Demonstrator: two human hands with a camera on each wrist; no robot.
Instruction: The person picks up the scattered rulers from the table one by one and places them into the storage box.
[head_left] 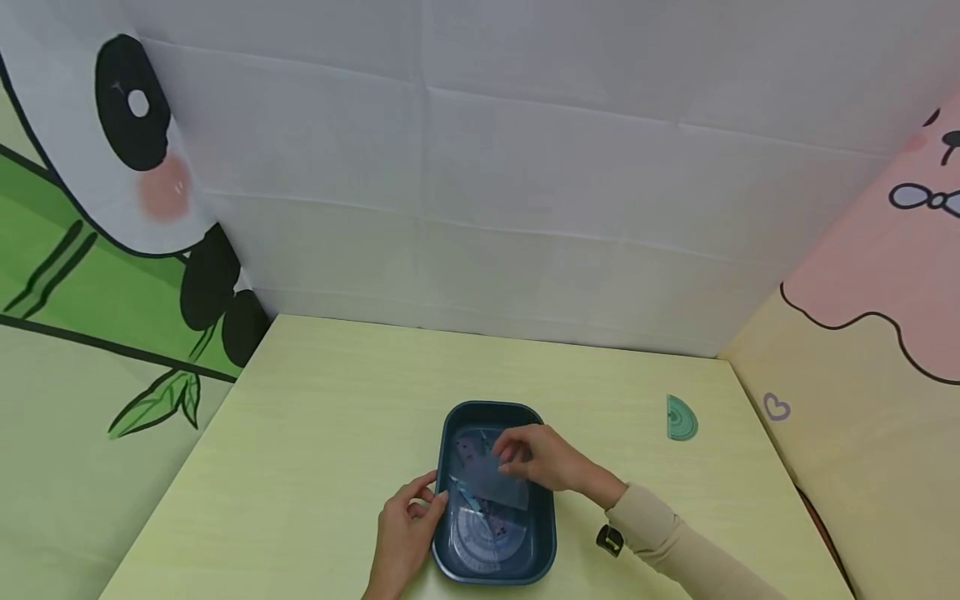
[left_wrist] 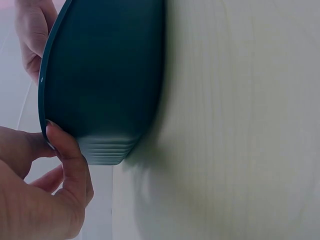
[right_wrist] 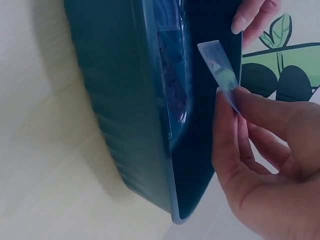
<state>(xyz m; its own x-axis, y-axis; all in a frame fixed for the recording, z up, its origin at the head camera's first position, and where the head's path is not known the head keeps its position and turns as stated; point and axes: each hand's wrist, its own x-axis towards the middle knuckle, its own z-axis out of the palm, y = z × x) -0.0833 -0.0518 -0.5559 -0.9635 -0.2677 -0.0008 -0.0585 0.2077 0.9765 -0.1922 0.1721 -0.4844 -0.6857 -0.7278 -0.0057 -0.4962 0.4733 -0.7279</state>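
A dark teal plastic basket (head_left: pixel 550 533) stands on the table. My left hand (head_left: pixel 407 527) pinches its left rim between thumb and fingers; the left wrist view shows this hand (left_wrist: pixel 47 185) at the basket's edge (left_wrist: pixel 105 65). Above the basket, my right hand (head_left: pixel 542 457) pinches a thin, clear plastic piece (head_left: pixel 495 483). In the right wrist view, the piece (right_wrist: pixel 220 70) is tilted between thumb and fingers; its exact kind cannot be told. Inside the basket lie a clear protractor (head_left: pixel 480 540) and other clear plastic pieces, partly hidden by the held piece.
A green protractor (head_left: pixel 682 418) lies on the table (head_left: pixel 352 400) to the right of the basket. A white sheet wall (head_left: pixel 525 167) rises behind the table, with cartoon-printed panels at both sides. A small black device (head_left: pixel 610 540) is at the right wrist.
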